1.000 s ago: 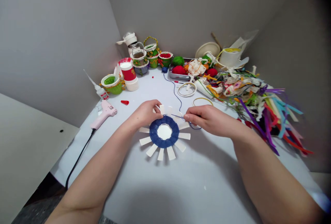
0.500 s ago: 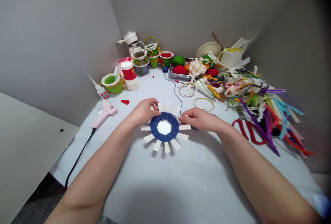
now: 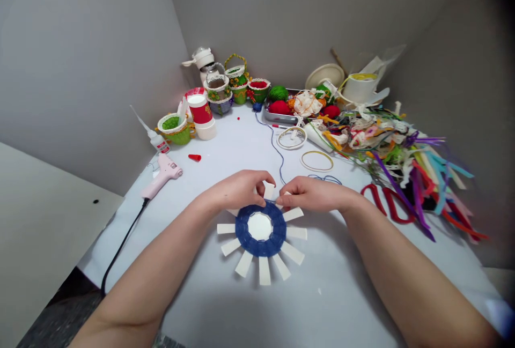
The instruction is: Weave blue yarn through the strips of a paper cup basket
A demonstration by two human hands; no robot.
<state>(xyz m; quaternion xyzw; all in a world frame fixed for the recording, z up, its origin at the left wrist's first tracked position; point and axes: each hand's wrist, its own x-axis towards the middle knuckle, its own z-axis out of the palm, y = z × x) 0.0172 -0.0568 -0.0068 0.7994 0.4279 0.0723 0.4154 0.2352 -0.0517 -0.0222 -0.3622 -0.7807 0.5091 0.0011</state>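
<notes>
Head camera looks down on my left hand (image 3: 237,190) and right hand (image 3: 316,195), both closed to a pinch at the top of a white card wheel (image 3: 259,226), which lies flat on the table (image 3: 322,305) just below them. My left fingers grip an upright white spoke (image 3: 269,191), and my right fingertips close beside it on a blue cord (image 3: 277,149). That cord runs back across the table toward a metal tray (image 3: 273,115). A woven blue band (image 3: 245,232) already circles the wheel's bare white centre, while the outer ends of the spokes stand uncovered all the way round. Beyond my hands lie a pink hot glue gun (image 3: 163,175) with its black power cable (image 3: 123,246), a white glue bottle (image 3: 159,143), and a small red piece (image 3: 194,157). Small finished baskets (image 3: 237,77) and a green-lined basket (image 3: 176,129) stand toward the far corner, near red and green yarn balls (image 3: 278,100) in the tray. Two thin hoops (image 3: 316,160) and red-handled scissors (image 3: 386,203) sit by a heap of colored ribbons (image 3: 418,176). Gray walls (image 3: 80,69) close in the corner, and a pale ledge (image 3: 48,241) runs along my left.
</notes>
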